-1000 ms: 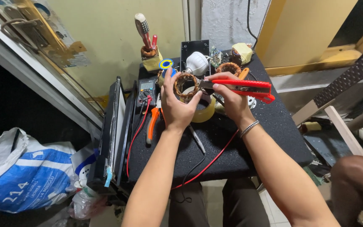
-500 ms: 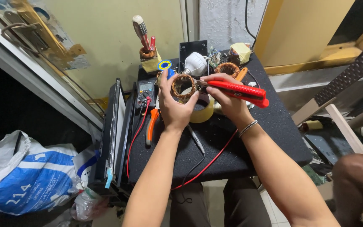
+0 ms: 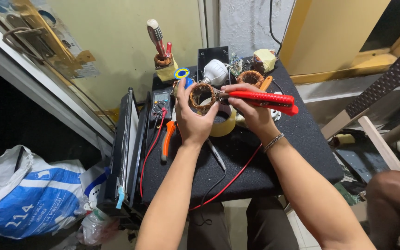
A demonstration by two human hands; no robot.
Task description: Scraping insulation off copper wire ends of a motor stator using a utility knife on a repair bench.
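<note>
Black table (image 3: 302, 153) under both hands, tape roll (image 3: 225, 127) just below them. Left hand (image 3: 193, 122) clamped round copper coil ring (image 3: 203, 96), opening facing up. Right hand (image 3: 251, 111) gripping red-handled pliers (image 3: 262, 98), long axis horizontal, handles out right, nose touching ring's right rim. Hands nearly touching.
</note>
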